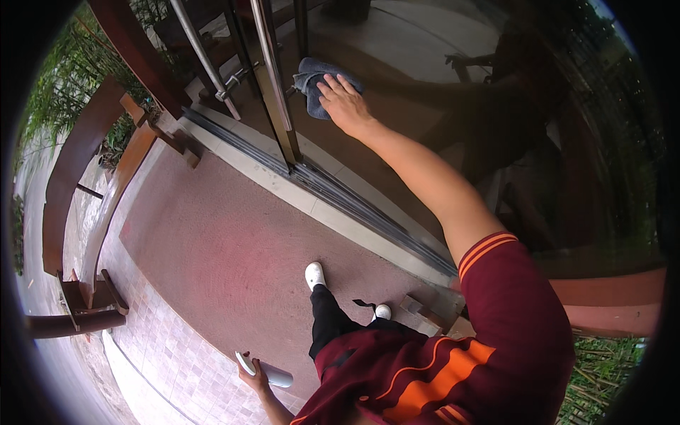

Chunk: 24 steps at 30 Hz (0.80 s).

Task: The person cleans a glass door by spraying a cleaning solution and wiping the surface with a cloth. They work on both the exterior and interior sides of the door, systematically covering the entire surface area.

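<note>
My right hand (346,106) is stretched up and forward, holding a dark grey cloth (312,79) against the glass door (404,134). Its fingers lie over the folded cloth, just right of the door's upright metal handle (273,60). Low on the left, my left hand (253,380) is wrapped round a spray bottle (277,375) with a white head and a pale body. The bottle is tilted, well away from the glass. Part of the left hand's grip is hidden by the bottle.
A second metal handle (205,57) stands to the left. Metal sliding tracks (354,205) and a pale sill run along the door's foot. A reddish mat (219,234) covers the floor under my white shoes. Wooden benches (117,184) stand at left; a brick-like block (425,312) is near my foot.
</note>
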Each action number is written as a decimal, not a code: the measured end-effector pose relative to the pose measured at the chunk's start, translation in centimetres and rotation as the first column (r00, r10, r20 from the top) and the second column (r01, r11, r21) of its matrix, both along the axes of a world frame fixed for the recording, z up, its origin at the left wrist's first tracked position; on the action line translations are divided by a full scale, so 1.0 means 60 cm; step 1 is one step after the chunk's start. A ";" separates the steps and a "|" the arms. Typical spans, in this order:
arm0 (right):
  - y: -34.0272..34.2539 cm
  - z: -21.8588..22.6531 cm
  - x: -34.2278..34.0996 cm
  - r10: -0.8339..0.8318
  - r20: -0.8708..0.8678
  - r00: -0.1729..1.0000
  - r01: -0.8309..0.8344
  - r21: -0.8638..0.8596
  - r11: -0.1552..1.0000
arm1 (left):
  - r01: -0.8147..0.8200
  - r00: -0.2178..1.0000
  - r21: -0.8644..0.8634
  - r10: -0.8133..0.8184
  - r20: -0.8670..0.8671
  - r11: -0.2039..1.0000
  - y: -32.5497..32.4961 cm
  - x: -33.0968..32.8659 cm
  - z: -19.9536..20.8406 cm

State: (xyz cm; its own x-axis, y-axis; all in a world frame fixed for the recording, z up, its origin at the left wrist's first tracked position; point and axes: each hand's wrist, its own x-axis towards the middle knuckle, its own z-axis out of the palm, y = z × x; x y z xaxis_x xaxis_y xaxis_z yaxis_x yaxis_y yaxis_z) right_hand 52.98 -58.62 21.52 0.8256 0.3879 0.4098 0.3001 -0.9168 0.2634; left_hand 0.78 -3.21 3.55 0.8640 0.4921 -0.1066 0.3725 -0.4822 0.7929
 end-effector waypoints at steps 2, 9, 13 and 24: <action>-0.090 0.002 -0.152 -0.016 -0.040 0.999 0.017 0.032 0.999 | 0.063 0.996 0.014 -0.064 0.055 0.998 -0.022 0.015 -0.021; -0.464 0.115 -0.903 -0.355 0.005 0.935 0.354 -0.094 0.931 | 0.204 0.973 0.090 -0.192 -0.127 0.975 -0.105 0.003 -0.073; -0.598 0.180 -1.164 -0.479 0.193 0.856 0.509 -0.155 0.847 | 0.280 0.932 0.099 -0.245 -0.268 0.955 -0.153 -0.012 -0.083; -0.364 0.173 -0.700 -0.231 0.111 0.966 0.235 -0.023 0.972 | 0.189 0.980 0.064 -0.185 -0.071 0.980 -0.151 0.013 -0.048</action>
State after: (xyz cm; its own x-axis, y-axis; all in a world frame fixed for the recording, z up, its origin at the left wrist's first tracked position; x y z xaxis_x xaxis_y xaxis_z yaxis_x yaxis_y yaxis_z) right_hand 10.98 -80.45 31.92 0.8470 0.2055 0.4902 0.0473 -0.9477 0.3157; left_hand 1.57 -12.26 0.65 0.9340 0.3305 -0.1359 0.3194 -0.6016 0.7321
